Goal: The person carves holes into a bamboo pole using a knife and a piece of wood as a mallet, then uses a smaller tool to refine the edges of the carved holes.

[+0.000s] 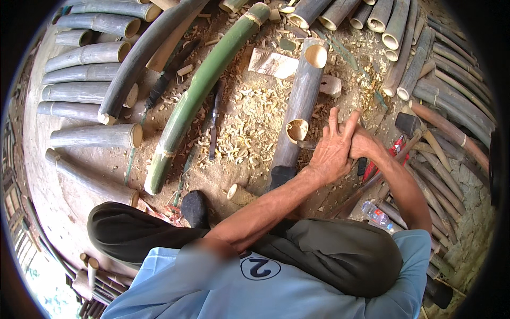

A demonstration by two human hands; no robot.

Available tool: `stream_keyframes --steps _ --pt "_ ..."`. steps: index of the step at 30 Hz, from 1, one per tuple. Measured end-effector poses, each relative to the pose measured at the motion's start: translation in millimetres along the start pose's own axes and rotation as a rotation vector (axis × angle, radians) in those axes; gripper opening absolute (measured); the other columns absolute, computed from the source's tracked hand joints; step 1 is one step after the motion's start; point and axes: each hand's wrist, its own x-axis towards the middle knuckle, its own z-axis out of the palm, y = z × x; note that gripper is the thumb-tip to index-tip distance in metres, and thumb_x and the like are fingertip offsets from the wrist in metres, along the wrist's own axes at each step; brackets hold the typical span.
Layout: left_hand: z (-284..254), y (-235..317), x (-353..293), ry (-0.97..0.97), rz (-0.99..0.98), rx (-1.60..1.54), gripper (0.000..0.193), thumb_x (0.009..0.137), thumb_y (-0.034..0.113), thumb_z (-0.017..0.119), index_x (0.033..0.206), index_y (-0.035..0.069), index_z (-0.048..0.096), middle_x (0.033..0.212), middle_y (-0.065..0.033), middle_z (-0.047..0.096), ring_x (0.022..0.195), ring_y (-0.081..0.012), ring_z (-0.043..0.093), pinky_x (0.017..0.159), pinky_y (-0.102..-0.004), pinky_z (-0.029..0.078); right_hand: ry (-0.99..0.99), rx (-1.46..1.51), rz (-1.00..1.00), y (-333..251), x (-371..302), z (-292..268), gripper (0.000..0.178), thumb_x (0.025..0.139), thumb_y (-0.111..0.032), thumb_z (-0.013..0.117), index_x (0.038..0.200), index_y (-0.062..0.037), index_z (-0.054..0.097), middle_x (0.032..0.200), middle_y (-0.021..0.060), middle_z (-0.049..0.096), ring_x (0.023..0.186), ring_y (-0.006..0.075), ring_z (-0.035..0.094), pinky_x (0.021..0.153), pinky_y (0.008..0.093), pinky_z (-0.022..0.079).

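The grey bamboo tube point(302, 103) lies just left of the hands, its near end at a dark shoe point(282, 176), two openings cut in its upper face. A metal blade point(306, 144) reaches from beneath the hands to the lower opening. The left hand point(330, 151) is open, two fingers stretched out, overlapping the right hand point(364, 144); the right's fingers are mostly hidden, so I cannot tell its grip. Trimming that lower opening seems the step in hand; a further cut would call for a steady tube and a controlled blade.

Pale shavings point(247, 127) spread beyond the tube, left of the hands; a green bamboo stalk point(207, 80) lies farther left. Nearer the body, right of the hands, a clear bottle point(376, 213) has a reddish label too small to read. The light-blue shirt point(212, 290) carries a dark printed figure in an oval.
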Motion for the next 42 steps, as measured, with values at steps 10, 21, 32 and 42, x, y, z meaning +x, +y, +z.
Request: stream_keyframes --steps 10,21,32,42 --pt "-30 -6 6 -0.499 -0.047 0.005 0.128 0.053 0.002 0.078 0.157 0.023 0.005 0.150 -0.0449 0.017 0.133 -0.0472 0.045 0.104 -0.0473 0.049 0.291 1.040 0.340 -40 -17 89 0.069 0.076 -0.013 0.074 0.138 -0.0060 0.044 0.128 0.0191 0.056 0.114 0.0305 0.060 0.098 0.0400 0.050" --pt "-92 -31 13 -0.769 0.261 0.215 0.109 0.049 0.018 0.085 0.150 0.018 0.043 0.149 -0.0205 0.045 0.128 -0.0376 0.053 0.112 -0.0472 0.039 0.563 2.172 0.471 -142 44 110 0.034 0.100 -0.034 0.054 0.115 -0.0041 0.052 0.071 0.0100 0.055 0.061 0.0263 0.061 0.055 0.0378 0.055" --pt "-229 -148 -24 0.470 -0.663 0.708 0.097 0.056 0.029 0.093 0.135 0.002 0.044 0.131 -0.0220 0.053 0.125 -0.0398 0.050 0.106 -0.0513 0.041 1.042 0.516 0.777 -24 -8 226 0.053 0.082 -0.022 0.073 0.125 -0.0016 0.050 0.091 0.0220 0.065 0.087 0.0430 0.064 0.075 0.0507 0.050" --pt "-241 -69 -20 0.396 -0.203 0.179 0.072 0.059 0.021 0.080 0.128 0.007 0.065 0.104 -0.0155 0.073 0.091 -0.0250 0.070 0.085 -0.0362 0.055 1.078 0.412 0.359 -93 -11 169 0.056 0.088 -0.024 0.071 0.133 0.0009 0.050 0.123 0.0239 0.054 0.115 0.0386 0.055 0.095 0.0441 0.045"
